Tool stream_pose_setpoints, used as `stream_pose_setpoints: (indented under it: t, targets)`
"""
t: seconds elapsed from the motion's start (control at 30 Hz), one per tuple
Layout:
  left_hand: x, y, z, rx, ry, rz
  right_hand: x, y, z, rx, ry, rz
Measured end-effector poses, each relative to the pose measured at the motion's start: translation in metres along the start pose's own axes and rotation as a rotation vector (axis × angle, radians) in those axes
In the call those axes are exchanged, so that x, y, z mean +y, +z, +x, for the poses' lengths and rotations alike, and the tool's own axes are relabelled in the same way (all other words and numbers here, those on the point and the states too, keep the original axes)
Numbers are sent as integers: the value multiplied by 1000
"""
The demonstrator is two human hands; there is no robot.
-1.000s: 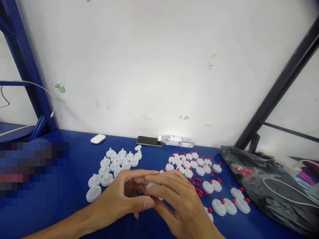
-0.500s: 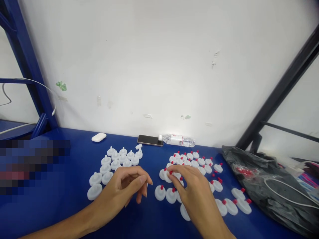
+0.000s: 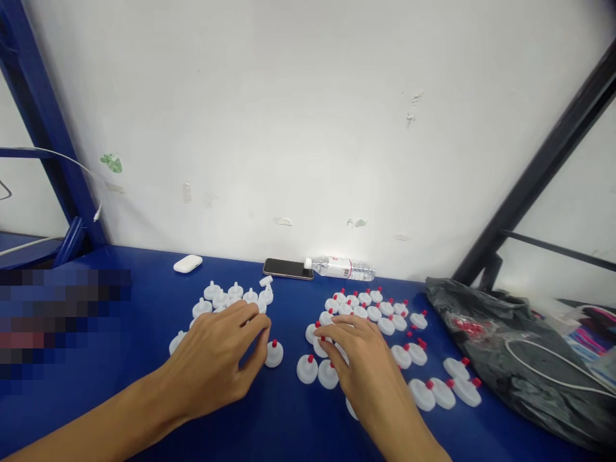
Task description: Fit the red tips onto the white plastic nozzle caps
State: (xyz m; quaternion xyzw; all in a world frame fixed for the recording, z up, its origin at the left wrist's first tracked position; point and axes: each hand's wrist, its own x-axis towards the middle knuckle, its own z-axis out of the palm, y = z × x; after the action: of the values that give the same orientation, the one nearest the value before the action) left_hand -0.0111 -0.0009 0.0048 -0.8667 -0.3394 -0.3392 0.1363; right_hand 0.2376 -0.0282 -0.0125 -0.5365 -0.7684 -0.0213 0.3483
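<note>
Nearer me than the water bottle (image 3: pixel 339 267), my right hand (image 3: pixel 359 353) pinches 1 red-capped disc (image 3: pixel 319 348); left of the bottle, my left hand (image 3: pixel 216 353) curls, grasp unclear.

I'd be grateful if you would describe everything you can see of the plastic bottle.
The plastic bottle is clear, with a white cap and a white label bearing red and dark marks. It lies on its side on the blue table, along the foot of the wall. Its cap end points left and appears to overlap the phone's right end. Whether it holds liquid, I cannot tell. No hand touches it.
</note>
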Motion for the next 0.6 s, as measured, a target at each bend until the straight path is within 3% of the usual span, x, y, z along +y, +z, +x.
stream_pose_setpoints:
  t: [0.2,0.43,0.6]
  targets:
    - [-8,0,3,-264,-38,337,0,2,1,-32,-18,-59]
    - [-3,7,-2,-414,-19,307,-4,-4,4,-107,-42,-93]
    - [0,5,1,-455,-39,250,-7,-8,5,-123,-29,-92]
